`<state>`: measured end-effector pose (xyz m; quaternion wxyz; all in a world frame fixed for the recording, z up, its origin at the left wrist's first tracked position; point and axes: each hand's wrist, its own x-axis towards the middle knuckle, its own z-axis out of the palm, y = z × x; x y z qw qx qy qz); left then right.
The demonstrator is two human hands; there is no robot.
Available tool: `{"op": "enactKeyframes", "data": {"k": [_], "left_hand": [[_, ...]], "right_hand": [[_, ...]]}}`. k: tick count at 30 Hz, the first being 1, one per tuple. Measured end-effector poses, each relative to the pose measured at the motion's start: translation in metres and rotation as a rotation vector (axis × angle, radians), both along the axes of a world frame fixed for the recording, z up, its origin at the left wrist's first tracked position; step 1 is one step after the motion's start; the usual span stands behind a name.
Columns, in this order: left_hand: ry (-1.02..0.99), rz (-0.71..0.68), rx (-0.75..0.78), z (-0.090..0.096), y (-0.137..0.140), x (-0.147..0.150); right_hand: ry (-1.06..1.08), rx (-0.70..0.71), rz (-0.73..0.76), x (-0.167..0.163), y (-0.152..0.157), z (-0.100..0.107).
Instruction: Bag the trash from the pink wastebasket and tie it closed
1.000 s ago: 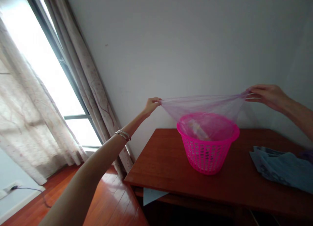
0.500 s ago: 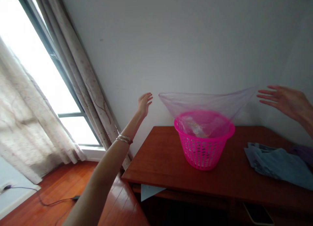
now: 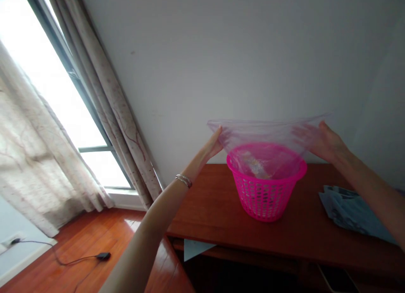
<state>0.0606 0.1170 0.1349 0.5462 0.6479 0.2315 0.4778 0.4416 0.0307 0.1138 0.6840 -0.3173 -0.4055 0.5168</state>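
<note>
Two bare hands meet a thin, see-through purple bag (image 3: 265, 134) that stands spread wide above a pink basket (image 3: 266, 187). Left hand (image 3: 212, 146) lies flat, fingers straight and together, its palm against the left outer side of the bag just below the bag's upper edge; nothing is pinched in it. A silver bracelet (image 3: 184, 180) sits on that wrist. Right hand (image 3: 322, 142) presses the right side of the bag, fingers extended and seen partly through the film; it is open against the plastic, not clenched on it. Bag's lower part hangs down inside the basket, and its mouth flares out wider than the basket rim. Pale contents show dimly through the film inside the basket; what they are cannot be told.

Basket stands upright on a reddish wooden table (image 3: 215, 217), toward the far edge near the wall. Blue cloth (image 3: 351, 210) lies on the table at the right, well apart from the basket. Patterned curtains (image 3: 104, 99) hang at the left beside a bright window. Black cable (image 3: 79, 259) lies on the wooden floor, near left.
</note>
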Motion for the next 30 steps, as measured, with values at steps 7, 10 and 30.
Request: {"op": "enactKeyframes", "data": {"k": [7,10,30], "left_hand": [[-0.193,0.060,-0.010,0.050,0.004,0.028],[-0.215,0.068,0.016,0.073,0.008,0.025],[0.941,0.281,0.779,0.139,-0.019,-0.052]], "right_hand": [[-0.043,-0.012,-0.100,-0.020,0.010,0.042],[-0.043,-0.004,-0.090,-0.019,0.007,0.064],[-0.912,0.221,-0.243,0.056,-0.018,0.109]]}}
